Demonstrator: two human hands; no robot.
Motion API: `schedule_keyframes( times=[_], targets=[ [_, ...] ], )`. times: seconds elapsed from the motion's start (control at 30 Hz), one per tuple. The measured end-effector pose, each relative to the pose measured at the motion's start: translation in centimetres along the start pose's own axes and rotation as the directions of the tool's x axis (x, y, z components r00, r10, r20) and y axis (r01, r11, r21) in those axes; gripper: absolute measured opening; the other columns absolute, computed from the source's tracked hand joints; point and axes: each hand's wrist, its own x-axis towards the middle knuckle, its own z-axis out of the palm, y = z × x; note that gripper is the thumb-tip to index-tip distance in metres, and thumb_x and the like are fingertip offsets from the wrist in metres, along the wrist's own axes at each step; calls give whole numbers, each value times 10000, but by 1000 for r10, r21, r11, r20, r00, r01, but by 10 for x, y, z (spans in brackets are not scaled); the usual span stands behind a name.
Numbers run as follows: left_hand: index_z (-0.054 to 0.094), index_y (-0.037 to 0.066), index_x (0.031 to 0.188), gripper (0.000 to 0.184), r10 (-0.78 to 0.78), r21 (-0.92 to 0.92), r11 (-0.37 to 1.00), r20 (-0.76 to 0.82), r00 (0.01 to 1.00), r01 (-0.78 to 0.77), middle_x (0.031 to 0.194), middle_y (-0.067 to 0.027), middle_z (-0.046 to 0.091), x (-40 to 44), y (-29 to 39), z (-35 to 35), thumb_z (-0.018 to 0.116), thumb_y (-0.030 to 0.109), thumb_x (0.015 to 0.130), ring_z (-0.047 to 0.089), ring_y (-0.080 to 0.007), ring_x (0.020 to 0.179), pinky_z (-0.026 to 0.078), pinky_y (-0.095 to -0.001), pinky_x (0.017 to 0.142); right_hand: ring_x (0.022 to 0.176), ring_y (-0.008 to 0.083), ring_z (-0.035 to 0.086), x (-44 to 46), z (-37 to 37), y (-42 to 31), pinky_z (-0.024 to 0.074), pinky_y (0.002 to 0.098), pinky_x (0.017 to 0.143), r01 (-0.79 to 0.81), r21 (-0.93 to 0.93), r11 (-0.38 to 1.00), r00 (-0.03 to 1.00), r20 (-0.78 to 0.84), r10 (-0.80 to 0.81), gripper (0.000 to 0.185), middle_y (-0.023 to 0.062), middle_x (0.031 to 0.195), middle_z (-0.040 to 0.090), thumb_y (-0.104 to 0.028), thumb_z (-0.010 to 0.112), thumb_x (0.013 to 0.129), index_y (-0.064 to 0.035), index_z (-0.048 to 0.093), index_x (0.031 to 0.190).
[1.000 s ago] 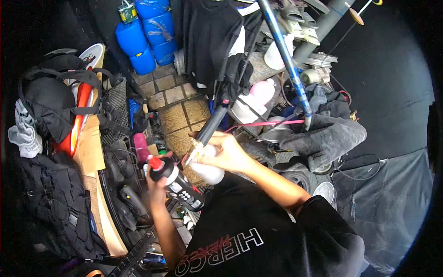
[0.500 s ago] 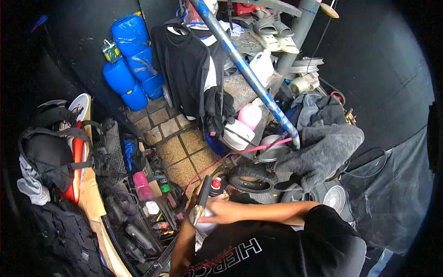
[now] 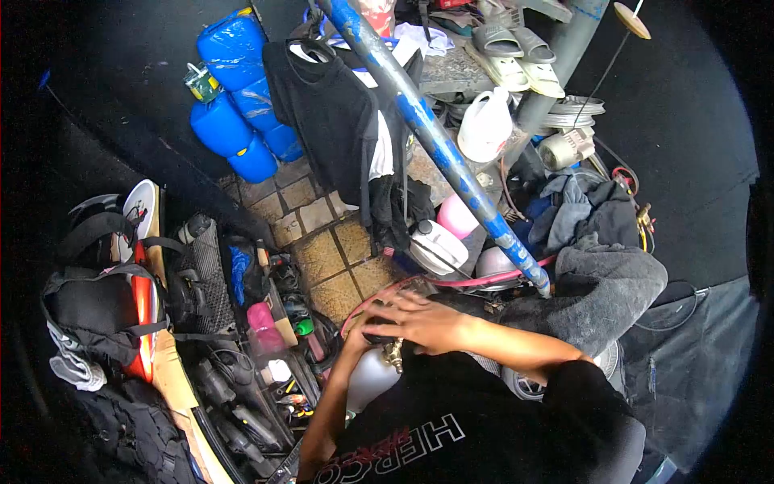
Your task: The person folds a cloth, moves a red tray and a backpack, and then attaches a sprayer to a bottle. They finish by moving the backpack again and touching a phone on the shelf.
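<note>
In front of my shirt is a pale, rounded bottle [image 3: 372, 381] with a brass fitting [image 3: 393, 355] at its dark top. My left hand [image 3: 356, 335] is closed around the upper part of the bottle, its fingers largely covered by the other hand. Across the top lies my right hand [image 3: 427, 321], fingers stretched and spread, over the left fingers and just above the brass fitting. What is under its palm is hidden.
A blue-painted pole [image 3: 435, 133] slants across the view. White jugs [image 3: 438, 247] and a grey cloth [image 3: 601, 290] lie beyond my right arm. Tools and a pink bottle [image 3: 262, 319] fill the left side, beside a black backpack [image 3: 89, 310]. Blue canisters [image 3: 230, 56] stand behind.
The black tube and brass tip that pointed up beside my right hand have turned down. My right hand has opened and moved right, over the top. The view has shifted slightly.
</note>
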Motion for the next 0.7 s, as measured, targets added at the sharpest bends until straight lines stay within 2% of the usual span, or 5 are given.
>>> schedule_keyframes(
  times=[0.07,0.23,0.47,0.57,0.7],
  targets=[
    [463,33,1473,911,-485,-707,587,83,870,395,1420,-131,582,-9,-48,3,900,50,674,555,-259,1329,500,-412,1064,1496,369,344,18,18,3,275,579,1247,125,119,985,988,-108,-113,763,86,1567,422,-174,840,721,-182,534,1420],
    [516,46,1361,921,-109,-108,988,-14,994,107,1286,-57,652,-10,-17,-17,983,138,572,610,-183,1203,488,-369,1054,1073,316,661,52,36,-12,500,522,855,118,47,992,991,-63,-115,288,83,1060,718,-293,813,750,-92,704,924],
    [549,3,1334,577,-174,-413,906,-167,970,92,1179,-104,700,11,73,-60,843,165,865,675,-179,1091,545,-354,981,690,325,713,-17,-25,-75,537,425,635,-166,464,870,964,-109,242,382,193,762,705,-324,842,726,-14,745,927],
    [581,-20,1298,497,-69,-248,969,-227,971,11,1205,-105,699,48,79,-78,810,177,904,663,-169,1102,513,-338,1000,601,258,669,-99,-95,-103,506,389,585,-333,410,849,866,-224,447,375,122,703,688,-341,835,682,-49,745,898],
    [608,9,1247,579,75,-207,968,-298,952,-141,1118,-101,724,85,128,-66,875,279,810,681,-193,1052,526,-345,952,669,178,646,-244,-180,-167,498,356,603,-638,472,609,418,-451,788,348,50,751,675,-302,808,683,-37,699,880]
  ],
)
